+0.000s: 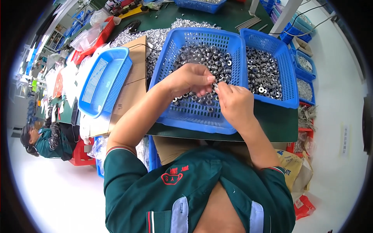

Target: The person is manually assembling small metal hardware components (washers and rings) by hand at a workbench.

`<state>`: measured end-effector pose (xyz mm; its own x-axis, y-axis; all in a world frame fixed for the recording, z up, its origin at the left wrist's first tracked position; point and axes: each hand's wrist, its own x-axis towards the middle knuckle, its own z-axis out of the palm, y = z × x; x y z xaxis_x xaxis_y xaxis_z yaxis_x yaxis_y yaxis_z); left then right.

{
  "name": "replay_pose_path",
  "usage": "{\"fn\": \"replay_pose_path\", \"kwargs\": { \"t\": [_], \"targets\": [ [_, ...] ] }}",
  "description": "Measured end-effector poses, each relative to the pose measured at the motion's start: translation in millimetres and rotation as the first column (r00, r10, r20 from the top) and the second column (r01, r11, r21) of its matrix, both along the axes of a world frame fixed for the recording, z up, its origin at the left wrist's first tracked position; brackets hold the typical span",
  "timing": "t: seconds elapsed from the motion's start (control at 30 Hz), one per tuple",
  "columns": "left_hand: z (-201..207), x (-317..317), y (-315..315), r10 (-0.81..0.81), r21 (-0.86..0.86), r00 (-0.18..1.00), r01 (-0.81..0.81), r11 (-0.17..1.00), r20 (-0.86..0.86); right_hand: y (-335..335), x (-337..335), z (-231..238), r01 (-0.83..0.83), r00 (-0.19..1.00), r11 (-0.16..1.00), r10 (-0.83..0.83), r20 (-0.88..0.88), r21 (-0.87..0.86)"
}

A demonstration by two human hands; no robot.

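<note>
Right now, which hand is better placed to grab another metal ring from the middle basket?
Left, probably. The left hand hovers right over the rings in the basket; the right hand sits nearer the front edge, pinching a small part.

A long workbench with a dark green top (272, 120) runs from the lower middle of the frame toward the upper left, bending with the lens. The floor (66, 194) is pale and glossy, bright under even overhead light, filling the lower left and right edge. A white post (285, 15) rises at the upper right, with a dark cable (314, 27) trailing near it. At the left edge a seated person in green (44, 141) works beside the bench.
</note>
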<state>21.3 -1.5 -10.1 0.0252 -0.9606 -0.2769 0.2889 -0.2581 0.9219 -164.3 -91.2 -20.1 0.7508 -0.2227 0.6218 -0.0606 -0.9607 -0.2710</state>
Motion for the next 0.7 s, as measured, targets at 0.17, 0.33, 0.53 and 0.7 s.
{"fn": "replay_pose_path", "kwargs": {
  "t": [0.17, 0.33, 0.53, 0.7],
  "targets": [
    [-4, -1, -2, 0.025, -0.064, 1.000, -0.025, 0.998, 0.000, -2, 0, 5, -0.010, 0.998, 0.912, 0.035, -0.054, 0.410],
    [10, -8, -1, 0.046, -0.213, 0.984, -0.008, 0.977, 0.174, -16, -3, 7, -0.030, 0.983, 0.524, 0.171, -0.070, 0.851],
    [10, 0, 1, 0.096, -0.163, 0.994, -0.086, 0.983, 0.052, -7, 0, 1, -0.001, 0.995, 0.724, 0.072, -0.075, 0.690],
    [-9, 1, -1, -0.198, 0.037, 0.569, 0.282, 0.959, 0.798, -5, -2, -1, -0.029, 0.997, 0.754, 0.065, -0.030, 0.656]
  ]
}}
